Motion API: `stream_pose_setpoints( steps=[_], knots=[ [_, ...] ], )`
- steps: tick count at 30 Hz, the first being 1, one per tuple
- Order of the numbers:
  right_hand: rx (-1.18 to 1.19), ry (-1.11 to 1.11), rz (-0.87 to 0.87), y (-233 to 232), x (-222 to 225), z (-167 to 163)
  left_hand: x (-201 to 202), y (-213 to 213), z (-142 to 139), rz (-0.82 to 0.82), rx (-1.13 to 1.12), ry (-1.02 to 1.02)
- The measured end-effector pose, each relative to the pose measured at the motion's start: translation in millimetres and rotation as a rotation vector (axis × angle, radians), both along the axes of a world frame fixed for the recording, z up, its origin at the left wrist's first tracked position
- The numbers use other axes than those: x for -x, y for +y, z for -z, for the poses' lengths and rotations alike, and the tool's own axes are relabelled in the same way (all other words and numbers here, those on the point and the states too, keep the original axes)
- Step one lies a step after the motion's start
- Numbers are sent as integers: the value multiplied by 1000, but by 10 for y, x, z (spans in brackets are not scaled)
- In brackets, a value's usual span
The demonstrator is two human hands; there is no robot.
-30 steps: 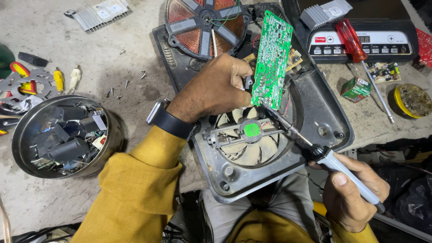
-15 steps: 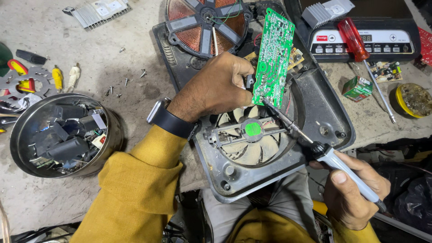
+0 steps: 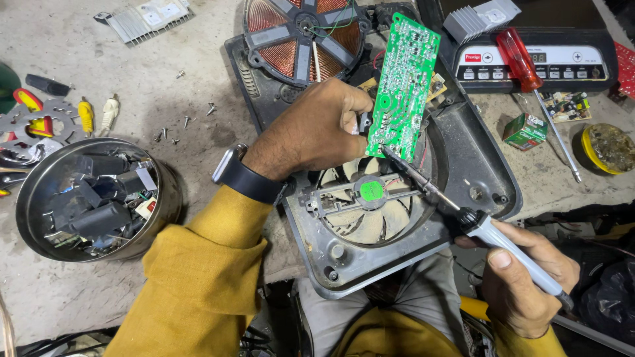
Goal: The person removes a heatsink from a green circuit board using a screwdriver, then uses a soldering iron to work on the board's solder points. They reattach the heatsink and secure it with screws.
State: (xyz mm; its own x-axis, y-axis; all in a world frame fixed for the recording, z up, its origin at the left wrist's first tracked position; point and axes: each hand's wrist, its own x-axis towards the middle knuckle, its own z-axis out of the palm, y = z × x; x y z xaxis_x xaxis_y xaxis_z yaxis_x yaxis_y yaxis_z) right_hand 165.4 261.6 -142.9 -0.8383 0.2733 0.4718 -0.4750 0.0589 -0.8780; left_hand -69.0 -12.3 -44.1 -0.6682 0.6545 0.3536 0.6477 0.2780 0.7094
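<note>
While the steel bowl at far left sits packed with dark capacitors and loose parts, the left hand comes in from a mustard sleeve, watch on the wrist, fingers curled and pinching the edge of a green circuit board held upright over the open cooker base. Its fan is just below. Right hand wraps a soldering iron, tip touching the board's lower edge. Yellow tin far right holds brownish gunk, can't tell what. Left fingertips are hidden behind the board.
</note>
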Motion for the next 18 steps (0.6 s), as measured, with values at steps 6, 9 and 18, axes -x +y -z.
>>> stream_pose_setpoints(
  steps=[6, 9, 18],
  knots=[
    [43, -167, 82, 54, -32, -66, 8, -24, -8, -1, 10, 59],
    [55, -74, 29, 34, -23, -39, -6, -28, -39, 0, 1, 48],
    [43, 38, -41, 29, -7, 37, 6, -21, -19, 5, 2, 44]
  ],
)
